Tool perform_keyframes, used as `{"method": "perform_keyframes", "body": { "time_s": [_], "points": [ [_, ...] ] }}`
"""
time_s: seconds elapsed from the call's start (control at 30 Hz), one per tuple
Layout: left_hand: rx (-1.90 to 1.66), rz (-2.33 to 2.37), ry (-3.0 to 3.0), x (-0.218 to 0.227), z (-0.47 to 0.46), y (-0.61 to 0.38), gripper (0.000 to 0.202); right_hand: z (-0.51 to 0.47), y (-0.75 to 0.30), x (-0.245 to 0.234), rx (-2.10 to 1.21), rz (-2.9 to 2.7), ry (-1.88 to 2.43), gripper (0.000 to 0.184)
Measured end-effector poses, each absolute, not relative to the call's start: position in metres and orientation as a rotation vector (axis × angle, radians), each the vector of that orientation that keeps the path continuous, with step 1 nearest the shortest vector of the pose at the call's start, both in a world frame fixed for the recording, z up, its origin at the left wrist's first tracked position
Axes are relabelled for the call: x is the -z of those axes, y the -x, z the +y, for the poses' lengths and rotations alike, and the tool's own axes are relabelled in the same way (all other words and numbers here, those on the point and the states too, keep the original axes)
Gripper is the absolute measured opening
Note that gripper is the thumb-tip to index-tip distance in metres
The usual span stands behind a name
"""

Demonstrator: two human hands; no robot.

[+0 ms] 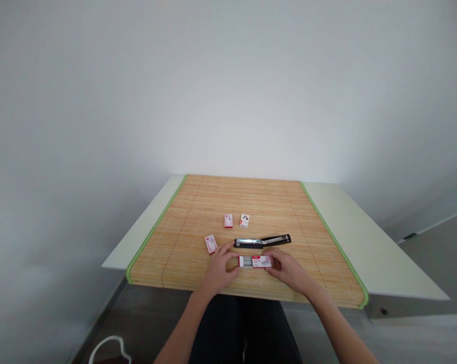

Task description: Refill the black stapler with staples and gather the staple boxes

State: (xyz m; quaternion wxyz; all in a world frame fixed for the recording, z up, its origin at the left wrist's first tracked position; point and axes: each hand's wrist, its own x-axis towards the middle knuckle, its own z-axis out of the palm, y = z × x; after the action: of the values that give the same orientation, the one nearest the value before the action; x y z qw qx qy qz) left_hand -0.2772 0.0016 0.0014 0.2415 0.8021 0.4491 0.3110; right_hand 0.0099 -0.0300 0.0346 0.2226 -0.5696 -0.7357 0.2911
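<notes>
We have both hands on a small staple box (pixel 255 261) lying on the bamboo mat (pixel 198 212) near the bench's front edge; our left hand (pixel 219 268) pinches its left end, our right hand (pixel 287 270) its right end, fingers narrowed onto the short sides; the left end looks slid partly open, with grey inside showing. We judge it a light cardboard sleeve over a tray, stiff enough along its length but easily crushed on the broad faces, so the short ends and long edges are the sound places to grip; the tray could slip out and spill if tilted; the contents are small and loose-breaking.

Just beyond the box, at 12 o'clock, lies a black stapler (pixel 262 241) opened out flat, near but apart from our fingers; another small box (pixel 211 244) sits at 10 o'clock, close to our left hand; two more boxes (pixel 228 221) and (pixel 244 221) lie farther off at 11 and 12 o'clock.

The mat's front edge is near our wrists at 6 o'clock, so little room remains toward us; the mat gives open room at 9 and 3 o'clock out to its green borders (pixel 156 225), and the bare bench (pixel 365 237) lies beyond at 3 o'clock.
</notes>
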Motion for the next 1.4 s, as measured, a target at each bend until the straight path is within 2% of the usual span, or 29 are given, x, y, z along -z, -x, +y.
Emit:
{"method": "perform_keyframes", "body": {
  "time_s": [0.33,0.5,0.6,0.63,0.7,0.73,0.8,0.87,1.0,1.23,1.4],
  "points": [
    [-0.726,1.204,-2.126,0.004,0.015,0.271,0.033,-0.026,0.019,-0.024,-0.777,-2.027,1.495,0.029],
    [-0.75,1.233,-2.192,-0.003,0.006,0.268,0.046,-0.035,0.013,-0.016,-0.718,-1.938,1.489,0.041],
    [-0.778,1.287,-2.252,-0.01,-0.003,0.264,0.057,-0.043,-0.007,-0.012,-0.584,-1.722,1.555,0.023],
    [-0.776,1.309,-2.278,-0.012,-0.006,0.262,0.059,-0.044,-0.017,-0.01,-0.482,-1.612,1.578,0.023],
    [-0.754,1.357,-2.341,-0.014,-0.011,0.256,0.062,-0.04,-0.037,-0.008,-0.291,-1.4,1.573,0.029],
    [-0.74,1.385,-2.374,-0.015,-0.013,0.253,0.064,-0.035,-0.046,-0.006,-0.268,-1.327,1.542,0.038],
    [-0.731,1.442,-2.43,-0.015,-0.017,0.248,0.068,-0.024,-0.059,-0.003,-0.414,-1.265,1.453,0.059],
    [-0.733,1.475,-2.474,-0.014,-0.02,0.243,0.071,-0.014,-0.064,0.001,-0.68,-1.239,1.358,0.065],
    [-0.745,1.515,-2.512,-0.013,-0.024,0.237,0.069,-0.001,-0.061,0.003,-0.977,-1.175,1.252,0.051],
    [-0.733,1.567,-2.531,-0.013,-0.024,0.234,0.07,0.027,-0.035,-0.031,-1.004,-1.443,1.148,0.046],
    [-0.764,1.581,-2.541,-0.012,-0.026,0.232,0.071,0.049,0.008,-0.051,-0.797,-1.927,1.16,0.033]
  ]
}}
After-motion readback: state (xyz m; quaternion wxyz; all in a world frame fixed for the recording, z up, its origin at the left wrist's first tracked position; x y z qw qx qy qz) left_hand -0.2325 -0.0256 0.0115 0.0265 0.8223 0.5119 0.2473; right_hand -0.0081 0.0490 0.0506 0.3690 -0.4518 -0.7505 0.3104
